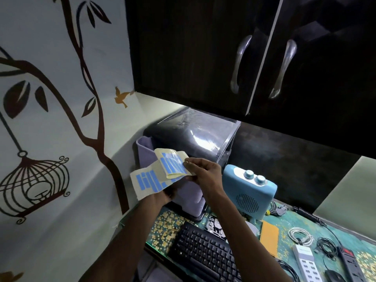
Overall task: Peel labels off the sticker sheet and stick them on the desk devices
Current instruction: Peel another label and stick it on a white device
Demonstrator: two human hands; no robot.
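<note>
One sticker sheet (162, 174), cream backing with blue strip labels, is held in the air in front of the purple bin (189, 198), bent over on itself. The right hand (203, 171) pinches its folded upper part between thumb and fingers; the left hand (165, 195) grips its lower part from beneath, fingers mostly hidden by the sheet. Right of the bin stands one blue radio (249, 190) with two knobs. On the desk (289, 224): one black keyboard (203, 253), cut off below; two power strips (305, 263), markings unreadable; one mouse (334, 276), partly out of frame.
</note>
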